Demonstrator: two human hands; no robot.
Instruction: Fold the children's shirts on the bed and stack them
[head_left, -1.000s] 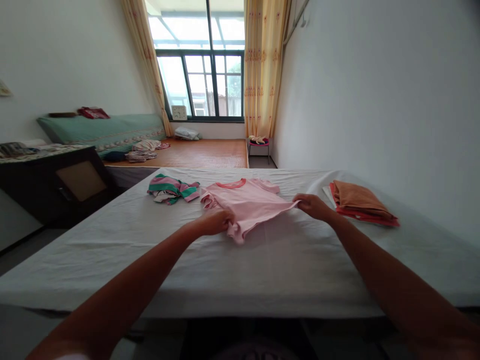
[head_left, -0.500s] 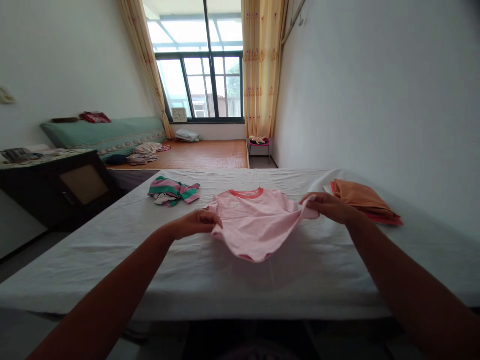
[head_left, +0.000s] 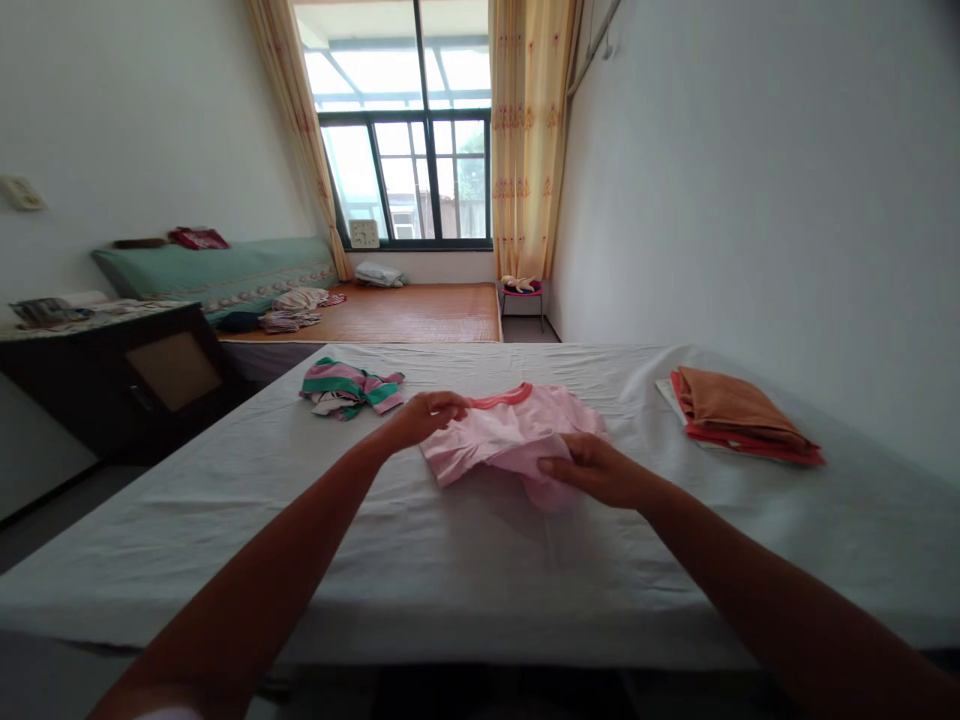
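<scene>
A pale pink T-shirt (head_left: 517, 430) with a coral neckband lies partly bunched on the white-covered surface (head_left: 360, 560), its neck facing away from me. My right hand (head_left: 592, 468) is closed around the near right part of the shirt and holds its edge raised, with cloth drooping below the fingers. At the left end of the neckband, my left hand (head_left: 431, 415) has its fingertips pinched together against the shirt; how much cloth they grip is hard to see. One short sleeve spreads out just below the left hand.
A crumpled green-and-pink striped garment (head_left: 349, 388) lies to the left. On the right sits a folded stack of orange and red clothes (head_left: 742, 410). Beyond the surface are a bed with a brown mat (head_left: 420, 310), a dark cabinet (head_left: 165, 370) and a small stool (head_left: 523, 290).
My left hand has moved from the shirt's near left corner up to the neckband. My right hand has come inward and nearer with the edge, and the shirt is more bunched.
</scene>
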